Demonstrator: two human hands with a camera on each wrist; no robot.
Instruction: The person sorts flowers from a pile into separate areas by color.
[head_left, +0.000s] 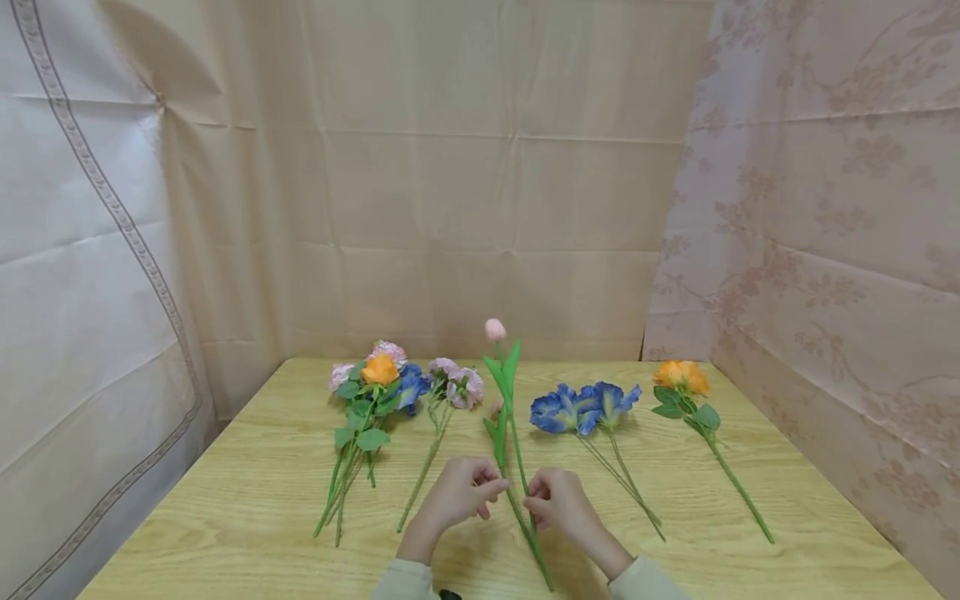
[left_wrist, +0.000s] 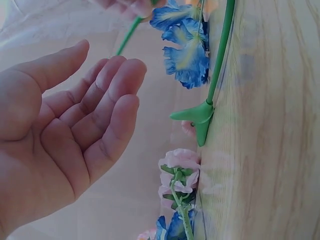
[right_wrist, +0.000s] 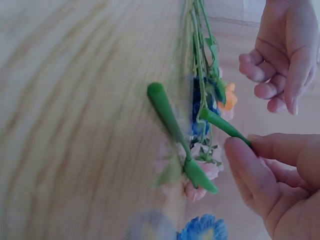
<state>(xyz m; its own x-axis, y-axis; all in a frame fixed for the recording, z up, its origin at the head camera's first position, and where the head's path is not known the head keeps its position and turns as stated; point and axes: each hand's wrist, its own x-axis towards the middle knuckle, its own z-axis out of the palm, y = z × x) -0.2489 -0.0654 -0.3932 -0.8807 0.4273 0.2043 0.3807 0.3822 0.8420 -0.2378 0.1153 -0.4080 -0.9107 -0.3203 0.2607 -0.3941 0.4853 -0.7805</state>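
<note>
Between finger and thumb, my right hand (head_left: 562, 502) pinches the green stem of a pink tulip (head_left: 495, 330), raised with its bloom pointing away. In the right wrist view, the cut end of this held stem (right_wrist: 220, 124) sticks out past the fingertips. A second pink tulip (head_left: 501, 446) lies on the table below; the left wrist view shows its stem (left_wrist: 222, 52) and green leaves (left_wrist: 200, 115). My left hand (head_left: 461, 492) hovers left of the stems, palm facing inward. Its fingers are loosely bent, with nothing in them (left_wrist: 85, 120).
On the wooden table (head_left: 247, 517), a mixed flower bunch (head_left: 367, 408) lies at the left, beside pale pink flowers (head_left: 457, 385). To the right are blue flowers (head_left: 585, 408) and an orange rose (head_left: 682, 377). Curtains (head_left: 480, 167) hang behind and at both sides.
</note>
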